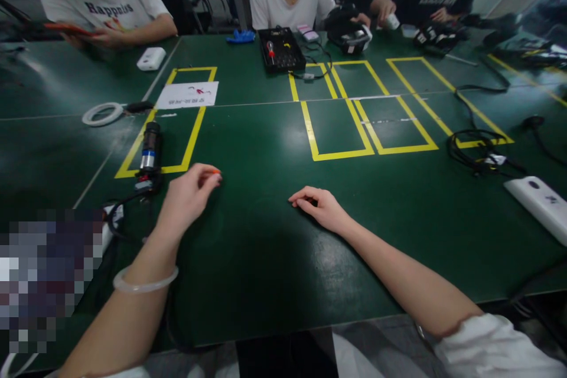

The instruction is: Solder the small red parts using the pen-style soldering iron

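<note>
My left hand (191, 192) is raised over the green table (257, 236), fingers pinched around a small orange piece (216, 171). Only a bit of that piece shows at the fingertips, so its kind cannot be told. Resting low on the table's middle, my right hand (322, 207) has loosely curled fingers; the inside of the palm is hidden. Left of my left hand lies a black and silver cylindrical device (149, 156) with a blue band, across the corner of a yellow tape outline (192, 139).
Ahead are a white paper sheet (188, 94), a roll of tape (103, 114) and a black tool case (282, 50) with a screwdriver (270, 50). A coiled black cable (473, 150) and a white power bank-like box (538, 204) lie right. Several people sit opposite.
</note>
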Tool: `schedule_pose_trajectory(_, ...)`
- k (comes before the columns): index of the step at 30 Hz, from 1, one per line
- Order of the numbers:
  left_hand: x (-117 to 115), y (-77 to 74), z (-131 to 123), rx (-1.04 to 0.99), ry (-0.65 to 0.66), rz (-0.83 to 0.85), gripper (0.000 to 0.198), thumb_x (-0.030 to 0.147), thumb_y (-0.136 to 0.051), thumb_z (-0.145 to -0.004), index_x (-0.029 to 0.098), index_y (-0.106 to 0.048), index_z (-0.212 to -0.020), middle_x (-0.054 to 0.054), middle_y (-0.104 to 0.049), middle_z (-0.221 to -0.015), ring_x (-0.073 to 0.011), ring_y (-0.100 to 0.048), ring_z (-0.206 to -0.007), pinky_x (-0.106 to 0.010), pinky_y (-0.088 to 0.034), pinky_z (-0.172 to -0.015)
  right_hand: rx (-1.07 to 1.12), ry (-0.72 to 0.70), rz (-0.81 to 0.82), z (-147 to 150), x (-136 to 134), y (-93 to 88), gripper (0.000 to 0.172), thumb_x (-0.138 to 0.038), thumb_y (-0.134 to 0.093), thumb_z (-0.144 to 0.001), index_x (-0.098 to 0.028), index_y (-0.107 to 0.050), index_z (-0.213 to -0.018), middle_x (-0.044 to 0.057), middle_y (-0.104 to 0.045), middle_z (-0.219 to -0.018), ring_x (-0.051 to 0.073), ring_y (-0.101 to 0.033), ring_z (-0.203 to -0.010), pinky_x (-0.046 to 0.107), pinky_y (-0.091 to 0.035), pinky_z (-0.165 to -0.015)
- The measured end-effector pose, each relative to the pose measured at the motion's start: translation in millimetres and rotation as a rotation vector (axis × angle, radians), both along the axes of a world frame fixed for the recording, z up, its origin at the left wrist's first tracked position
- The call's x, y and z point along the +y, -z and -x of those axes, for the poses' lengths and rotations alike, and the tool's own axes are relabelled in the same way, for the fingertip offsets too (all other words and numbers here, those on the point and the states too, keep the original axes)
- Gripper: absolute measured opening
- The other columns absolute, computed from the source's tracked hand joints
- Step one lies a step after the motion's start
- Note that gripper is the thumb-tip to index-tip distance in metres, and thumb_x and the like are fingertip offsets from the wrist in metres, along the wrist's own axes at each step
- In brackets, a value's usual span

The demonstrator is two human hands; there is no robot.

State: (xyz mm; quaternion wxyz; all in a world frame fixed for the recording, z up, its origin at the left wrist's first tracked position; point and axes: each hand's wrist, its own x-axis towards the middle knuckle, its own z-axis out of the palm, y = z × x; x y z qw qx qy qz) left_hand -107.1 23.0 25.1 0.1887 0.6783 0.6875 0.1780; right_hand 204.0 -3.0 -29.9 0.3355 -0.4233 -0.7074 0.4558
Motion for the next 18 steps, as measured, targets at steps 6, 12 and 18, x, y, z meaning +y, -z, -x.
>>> schedule_pose_trajectory(6, -22.1, 7.6, -88.6, -0.719, 0.372, 0.474, 0.056, 0.043, -0.054, -0.088, 0.017, -0.047, -0.138, -0.006, -0.065, -0.095, -0.0169, -0.062, -0.085, -0.033, -0.050, -0.080, 0.197, -0.089, 0.098, -0.6, -6.9, -1.9, 0.026, -0.027, -0.064, -0.086, -0.018, -0.064, -0.111, 0.003, -0.070, -0.089, 0.014, -0.064, -0.077, 0.028, -0.051, -0.074)
schedule_pose_trajectory(12, -25.8, 18.0, -107.1, -0.859, 0.442, 0.585, 0.059, 0.042, -0.055, -0.090, 0.019, -0.041, -0.141, -0.003, -0.063, -0.086, -0.0140, -0.059, -0.078, -0.029, -0.048, -0.076, 0.320, -0.116, 0.164, 2.7, -12.0, 0.3, 0.025, -0.034, -0.069, -0.083, -0.018, -0.062, -0.101, 0.002, -0.067, -0.085, 0.014, -0.063, -0.076, 0.029, -0.051, -0.073)
schedule_pose_trajectory(18, -23.6, 27.9, -107.8, -0.912, 0.370, 0.570, 0.034, 0.043, -0.049, -0.092, 0.014, -0.056, -0.109, -0.006, -0.065, -0.086, -0.0161, -0.062, -0.078, -0.031, -0.049, -0.075, 0.279, -0.026, 0.126, 1.0, -10.1, 2.2, 0.023, -0.034, -0.070, -0.083, -0.018, -0.062, -0.097, 0.002, -0.067, -0.084, 0.013, -0.061, -0.072, 0.028, -0.051, -0.069)
